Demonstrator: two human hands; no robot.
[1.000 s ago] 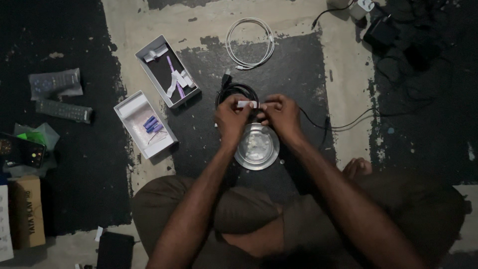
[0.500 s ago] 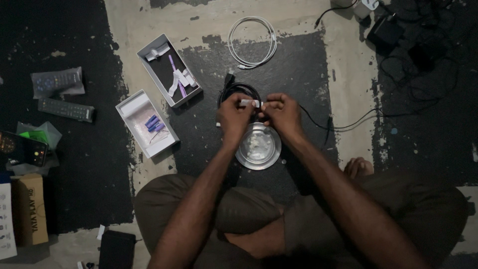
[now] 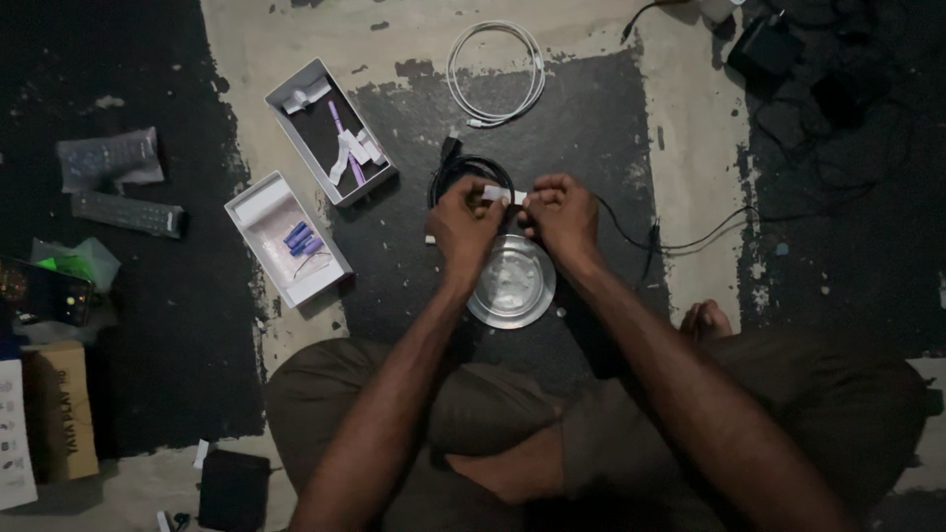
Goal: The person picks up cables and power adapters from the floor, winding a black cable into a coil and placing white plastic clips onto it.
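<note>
Pinching the white strip (image 3: 498,194) between both sets of closed fingertips, left hand (image 3: 463,229) and right hand (image 3: 564,219), you should keep it taut above the bowl (image 3: 510,282) just below your fingers.

Round metal bowl (image 3: 510,282) at centre, both hands (image 3: 463,225) (image 3: 564,217) just above it at 12 o'clock pinching a small strip (image 3: 498,194) over a coiled dark cable (image 3: 471,173) — a coiled cable (image 3: 495,74) further at 12, two open boxes (image 3: 330,132) (image 3: 287,239) at 10, remote (image 3: 128,214) at 9.
</note>
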